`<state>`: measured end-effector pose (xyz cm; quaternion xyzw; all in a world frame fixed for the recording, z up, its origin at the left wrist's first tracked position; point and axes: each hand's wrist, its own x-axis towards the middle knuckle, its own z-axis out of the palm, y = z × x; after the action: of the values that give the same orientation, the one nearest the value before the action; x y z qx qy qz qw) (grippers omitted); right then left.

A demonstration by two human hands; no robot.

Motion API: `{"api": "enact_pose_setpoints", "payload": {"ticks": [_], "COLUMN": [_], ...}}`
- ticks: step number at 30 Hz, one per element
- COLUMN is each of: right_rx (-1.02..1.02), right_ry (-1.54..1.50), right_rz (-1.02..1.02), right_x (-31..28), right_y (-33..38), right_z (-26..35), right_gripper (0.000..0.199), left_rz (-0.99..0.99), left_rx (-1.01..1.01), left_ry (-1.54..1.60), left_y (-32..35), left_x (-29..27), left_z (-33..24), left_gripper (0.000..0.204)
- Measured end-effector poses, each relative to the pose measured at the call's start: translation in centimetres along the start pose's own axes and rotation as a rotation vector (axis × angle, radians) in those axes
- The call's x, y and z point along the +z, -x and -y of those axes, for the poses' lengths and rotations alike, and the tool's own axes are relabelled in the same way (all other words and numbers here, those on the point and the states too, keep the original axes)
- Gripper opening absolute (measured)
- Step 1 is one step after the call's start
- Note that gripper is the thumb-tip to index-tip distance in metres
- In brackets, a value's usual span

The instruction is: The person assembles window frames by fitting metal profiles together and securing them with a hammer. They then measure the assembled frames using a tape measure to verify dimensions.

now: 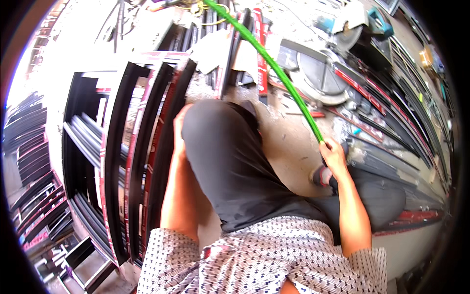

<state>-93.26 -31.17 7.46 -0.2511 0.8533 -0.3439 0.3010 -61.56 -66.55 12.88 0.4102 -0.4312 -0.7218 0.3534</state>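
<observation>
My right hand [334, 156] is closed round the near end of a long bright green pole [279, 71]. From there the pole slants away to the far left and runs out of the top of the picture; whether it is stiff or a hose I cannot tell. My left hand [181, 128] lies against the outer side of my raised left knee, its fingers mostly hidden behind the leg. Close to that hand stand several dark frame profiles [159, 161] with red and white film strips on them.
Beyond my right hand a mitre saw [320, 73] with a round grey base stands on the floor. Long dark profiles [391, 108] lie at the right. A red strip [260, 54] lies ahead, near clear plastic scraps. More profiles are stacked at the far left [32, 161].
</observation>
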Motion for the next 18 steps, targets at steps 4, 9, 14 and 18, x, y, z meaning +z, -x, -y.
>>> {"api": "enact_pose_setpoints", "payload": {"ticks": [4,9,14,18], "right_rx": [-0.045,-0.365,-0.237,-0.114], "right_ry": [0.205,0.186,0.2,0.142], "right_rz": [0.121,-0.075,-0.09,-0.12], "right_x": [-1.8,-5.5,-9.3,-10.9], "right_y": [-2.8,-4.9,-3.1,-1.7], "right_z": [4.6,6.1,6.8,6.3], "right_gripper": [0.026,0.022,0.021,0.026], "left_rz": [-0.063,-0.042,-0.026,-0.03], "left_rx": [0.041,0.039,0.021,0.024], "left_ry": [-0.028,-0.022,-0.033,-0.045], "left_y": [1.0,2.5,3.7,4.6], "left_x": [-2.9,-2.2,-2.6,-3.0], "left_z": [-1.3,-0.9,-0.5,-0.8], "left_gripper": [0.015,0.016,0.016,0.016]}}
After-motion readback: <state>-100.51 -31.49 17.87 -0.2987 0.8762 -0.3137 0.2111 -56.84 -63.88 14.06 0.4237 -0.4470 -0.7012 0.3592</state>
